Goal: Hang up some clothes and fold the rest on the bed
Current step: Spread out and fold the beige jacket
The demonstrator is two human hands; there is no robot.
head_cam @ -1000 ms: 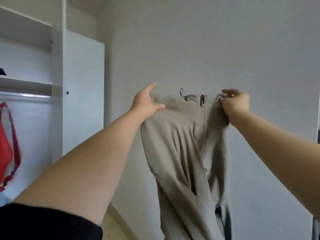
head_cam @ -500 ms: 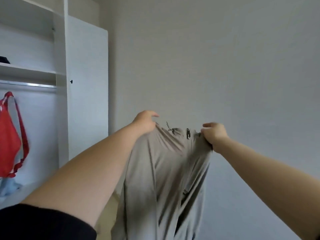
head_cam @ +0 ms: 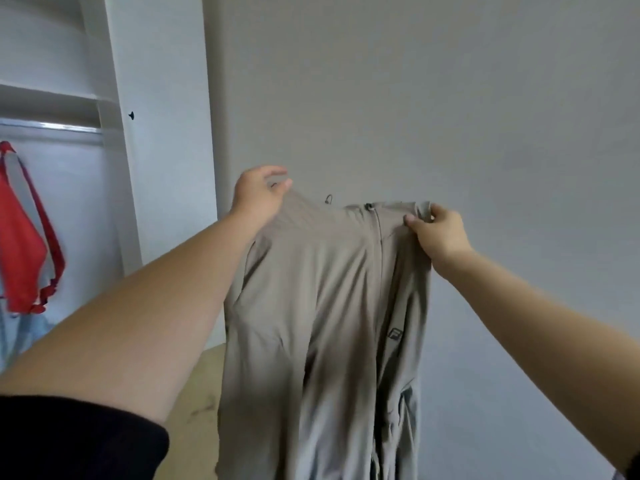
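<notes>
The jacket [head_cam: 325,306] is held up in the air by its top edge, in front of a plain wall [head_cam: 450,98]. The left hand [head_cam: 258,202] is curled over one shoulder corner, with fabric pinched between thumb and fingers. The right hand [head_cam: 441,237] is clamped on the opposite corner beside the collar, thumb in front.

Between the two grips the top edge is pulled nearly taut, and the zip pull [head_cam: 370,206] and a small hanging loop [head_cam: 328,199] are shown there. Below the grips the cloth hangs in long loose folds, and its lower end is cut off by the frame. So wide and high a hold is judged to let the weight draw the creases out and the front be checked before it is hung or folded.

Well to the left of the left grip an open wardrobe [head_cam: 162,98] is seen, with a metal rail [head_cam: 52,127] and a red garment [head_cam: 19,244] hanging under it. No hanger is seen, and the bed is out of view.
</notes>
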